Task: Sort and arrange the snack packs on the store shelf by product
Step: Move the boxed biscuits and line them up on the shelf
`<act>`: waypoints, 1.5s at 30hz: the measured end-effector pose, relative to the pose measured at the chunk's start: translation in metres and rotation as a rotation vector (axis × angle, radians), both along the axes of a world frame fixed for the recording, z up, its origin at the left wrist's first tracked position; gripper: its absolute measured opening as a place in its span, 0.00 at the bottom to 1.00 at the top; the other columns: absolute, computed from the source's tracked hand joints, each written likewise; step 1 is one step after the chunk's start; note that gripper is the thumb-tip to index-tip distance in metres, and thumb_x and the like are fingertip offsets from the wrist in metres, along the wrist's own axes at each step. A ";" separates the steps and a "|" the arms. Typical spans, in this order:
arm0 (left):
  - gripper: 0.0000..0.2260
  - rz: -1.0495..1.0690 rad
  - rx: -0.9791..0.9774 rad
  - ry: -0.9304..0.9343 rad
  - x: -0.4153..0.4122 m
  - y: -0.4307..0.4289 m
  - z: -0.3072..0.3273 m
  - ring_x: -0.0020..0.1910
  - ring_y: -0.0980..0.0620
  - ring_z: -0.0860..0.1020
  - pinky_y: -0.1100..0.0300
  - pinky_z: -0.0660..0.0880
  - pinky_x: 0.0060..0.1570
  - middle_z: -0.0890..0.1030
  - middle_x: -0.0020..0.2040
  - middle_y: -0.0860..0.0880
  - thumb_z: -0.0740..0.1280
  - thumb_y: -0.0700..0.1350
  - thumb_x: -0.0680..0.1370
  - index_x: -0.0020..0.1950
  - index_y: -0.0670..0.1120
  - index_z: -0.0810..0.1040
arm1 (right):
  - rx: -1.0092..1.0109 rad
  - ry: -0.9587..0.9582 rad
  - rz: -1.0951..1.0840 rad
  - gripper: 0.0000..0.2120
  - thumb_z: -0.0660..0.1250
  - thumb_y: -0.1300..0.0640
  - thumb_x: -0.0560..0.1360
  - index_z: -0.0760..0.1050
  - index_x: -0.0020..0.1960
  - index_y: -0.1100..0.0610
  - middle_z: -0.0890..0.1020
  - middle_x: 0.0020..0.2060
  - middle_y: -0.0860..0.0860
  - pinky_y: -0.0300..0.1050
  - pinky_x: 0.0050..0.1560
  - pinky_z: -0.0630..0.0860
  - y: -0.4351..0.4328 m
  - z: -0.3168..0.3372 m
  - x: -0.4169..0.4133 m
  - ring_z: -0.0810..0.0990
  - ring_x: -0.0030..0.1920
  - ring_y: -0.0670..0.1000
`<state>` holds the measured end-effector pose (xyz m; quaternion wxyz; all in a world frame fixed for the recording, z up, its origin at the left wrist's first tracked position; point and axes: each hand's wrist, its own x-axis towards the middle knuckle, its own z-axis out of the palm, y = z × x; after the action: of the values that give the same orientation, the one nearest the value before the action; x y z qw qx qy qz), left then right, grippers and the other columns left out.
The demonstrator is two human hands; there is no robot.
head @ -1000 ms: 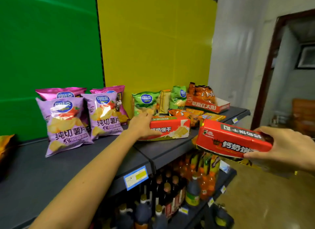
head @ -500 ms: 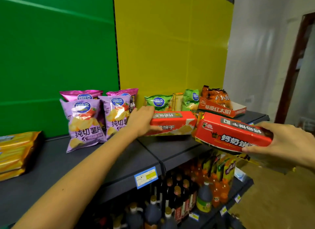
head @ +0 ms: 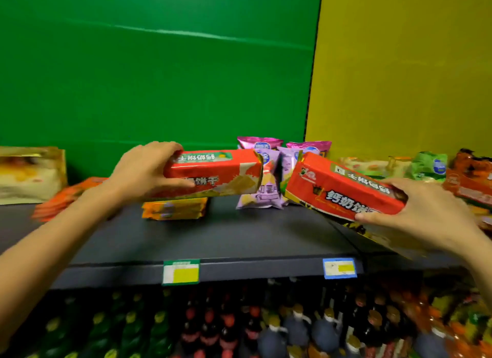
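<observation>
Two red biscuit packs [head: 215, 171] [head: 343, 190], purple chip bags [head: 262, 195], green-and-yellow backboard [head: 159, 78].

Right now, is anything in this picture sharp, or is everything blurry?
Head view: the left red biscuit pack in the left hand and the right red biscuit pack in the right hand are sharpest, print legible; pale packs at far left and bottles below are smeared; lighting even, no strong glare.

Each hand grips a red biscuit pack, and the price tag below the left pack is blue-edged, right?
Head view: the right hand grips one red biscuit pack, the left hand a second pack, but the tag below that is green-edged; the blue-edged tag sits further right.
</observation>
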<state>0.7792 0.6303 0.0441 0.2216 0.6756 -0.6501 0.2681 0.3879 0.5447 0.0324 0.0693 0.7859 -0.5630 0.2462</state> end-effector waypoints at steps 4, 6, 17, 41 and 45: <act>0.40 0.164 0.005 0.053 0.063 0.073 -0.011 0.46 0.42 0.79 0.56 0.69 0.39 0.82 0.50 0.42 0.62 0.71 0.56 0.57 0.44 0.75 | 0.025 0.000 0.153 0.45 0.61 0.24 0.50 0.72 0.60 0.49 0.81 0.54 0.52 0.46 0.45 0.74 0.003 0.002 0.074 0.79 0.48 0.55; 0.40 0.223 0.003 0.085 0.091 0.109 -0.017 0.46 0.44 0.79 0.55 0.72 0.41 0.82 0.51 0.43 0.63 0.71 0.56 0.57 0.45 0.76 | 0.023 0.001 0.229 0.47 0.59 0.20 0.50 0.73 0.60 0.47 0.82 0.53 0.52 0.48 0.47 0.77 0.004 0.003 0.111 0.80 0.49 0.55; 0.48 0.418 0.015 0.187 0.237 0.293 -0.040 0.45 0.51 0.78 0.57 0.76 0.42 0.81 0.52 0.50 0.59 0.79 0.51 0.60 0.48 0.74 | 0.024 0.021 0.519 0.48 0.54 0.16 0.43 0.72 0.56 0.40 0.83 0.53 0.47 0.48 0.50 0.76 0.079 0.006 0.338 0.80 0.51 0.55; 0.40 0.399 0.141 0.306 0.503 0.376 -0.051 0.48 0.63 0.75 0.71 0.71 0.45 0.74 0.52 0.61 0.57 0.80 0.54 0.59 0.58 0.68 | 0.076 0.199 0.821 0.38 0.67 0.32 0.64 0.65 0.63 0.56 0.76 0.61 0.55 0.51 0.52 0.75 0.172 -0.018 0.809 0.77 0.59 0.58; 0.44 0.359 0.162 0.302 0.531 0.363 -0.052 0.46 0.67 0.73 0.76 0.69 0.41 0.73 0.52 0.62 0.55 0.80 0.54 0.61 0.55 0.69 | 0.111 0.242 0.845 0.37 0.67 0.34 0.66 0.64 0.64 0.57 0.75 0.64 0.56 0.52 0.55 0.74 0.163 -0.028 0.854 0.75 0.61 0.59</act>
<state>1.3107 0.9932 -0.0075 0.2102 0.8282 -0.4985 0.1463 1.2423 0.7077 0.0041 -0.0142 0.9728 -0.1924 0.1284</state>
